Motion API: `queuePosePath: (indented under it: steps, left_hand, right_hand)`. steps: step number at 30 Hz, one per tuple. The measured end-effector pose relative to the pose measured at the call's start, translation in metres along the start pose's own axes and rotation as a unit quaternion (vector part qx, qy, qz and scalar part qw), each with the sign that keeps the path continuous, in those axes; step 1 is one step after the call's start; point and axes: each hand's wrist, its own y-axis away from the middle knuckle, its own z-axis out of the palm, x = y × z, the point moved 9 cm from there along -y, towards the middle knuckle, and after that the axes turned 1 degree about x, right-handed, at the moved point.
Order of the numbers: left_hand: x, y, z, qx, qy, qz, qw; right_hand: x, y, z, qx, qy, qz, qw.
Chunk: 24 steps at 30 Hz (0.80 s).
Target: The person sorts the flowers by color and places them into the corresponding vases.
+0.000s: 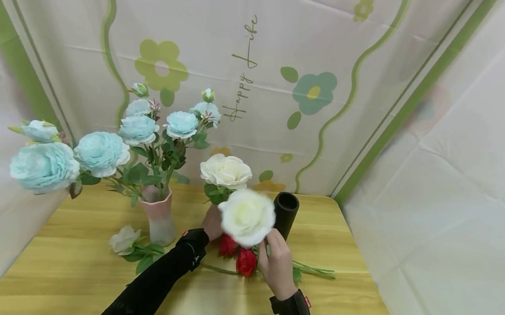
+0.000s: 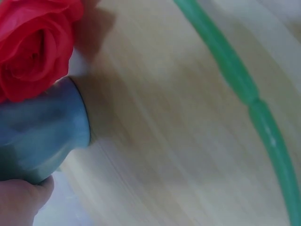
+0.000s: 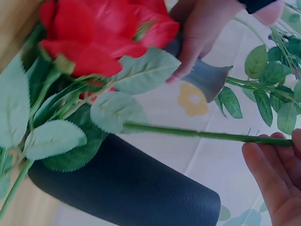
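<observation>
One white rose (image 1: 247, 218) sits just above the right grip (image 1: 278, 266).

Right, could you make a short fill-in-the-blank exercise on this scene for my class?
Pale blue ruffled flowers stand in a pink-and-white ____.
A slim green flower stem is held in the ____ hand.
The tall, open-topped cylinder is ____ in colour.

Missing words: vase; right; black.
</observation>
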Motion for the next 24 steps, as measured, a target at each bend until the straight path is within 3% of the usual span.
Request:
queuePosePath:
  steps: [2,4,5,7,12,15,20,24]
  left_hand:
    - [0.019,0.009,-0.008,0.002,0.038,0.107,0.9935]
    - [0.028,0.013,-0.01,-0.036,0.017,0.053,0.9978]
    - [0.03,0.013,-0.01,-0.03,0.015,0.069,0.997]
    - [0.028,0.011,-0.009,-0.04,0.008,0.043,0.9982]
    - [0.024,0.01,-0.007,-0.038,0.024,0.022,0.9987]
    - [0.026,0.011,-0.008,-0.036,0.023,0.021,0.9989]
    - [0.032,0.012,-0.011,-0.031,0.02,0.03,0.9989]
    - [0.035,0.013,-0.011,-0.026,0.015,0.048,0.9984]
  right_hand:
    - [0.005,-0.002,0.001,0.001,-0.015,0.027,0.9995]
    - [0.009,-0.004,0.003,0.0,-0.035,0.055,0.9979]
    - [0.011,-0.005,0.004,0.001,-0.049,0.068,0.9965]
    - [0.009,-0.01,0.003,0.005,-0.079,0.092,0.9926]
    - [0.017,-0.015,0.005,0.024,-0.137,0.133,0.9812]
    - [0.044,0.006,0.021,0.057,-0.164,0.11,0.9787]
    - [0.068,0.008,0.027,0.074,-0.188,0.119,0.972]
    - [0.12,0.027,0.053,0.081,-0.181,0.135,0.9709]
